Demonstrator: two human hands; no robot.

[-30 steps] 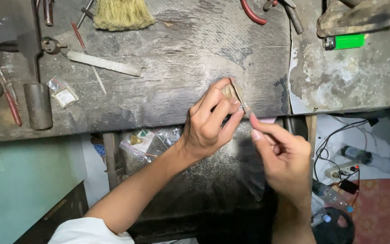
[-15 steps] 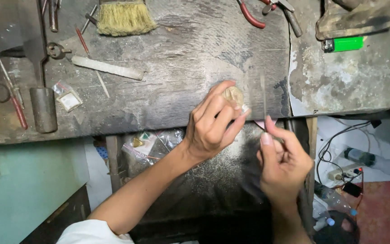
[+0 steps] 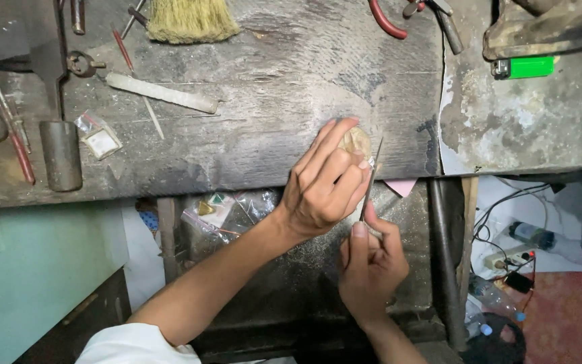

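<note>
The small tan workpiece (image 3: 356, 141) is sitting at the front edge of the worn wooden bench (image 3: 271, 101), mostly covered by the fingers pressing on it; its exact shape is hard to make out, possibly a rounded, flattish piece. The left hand (image 3: 325, 182) is clamping it down, fingers pressed together and curled over its near side, thumb tucked beneath the bench edge. The thin metal file (image 3: 370, 176) is standing almost upright in the view, its long axis running from the right hand up toward the workpiece, its tip lying just beside the piece's right edge. The right hand (image 3: 370, 266) is gripping the file's lower end, thumb and forefinger pinching the shank, the remaining fingers folded in. The workpiece is lying directly beyond the file tip, above and slightly left of the right hand; the left hand is the nearer, being in contact.

Farther out, a flat pale file (image 3: 163, 93) is lying well apart to the left, a straw brush (image 3: 190, 20) at the top, red-handled pliers (image 3: 389, 17) and a green lighter (image 3: 527, 67) to the upper right.
</note>
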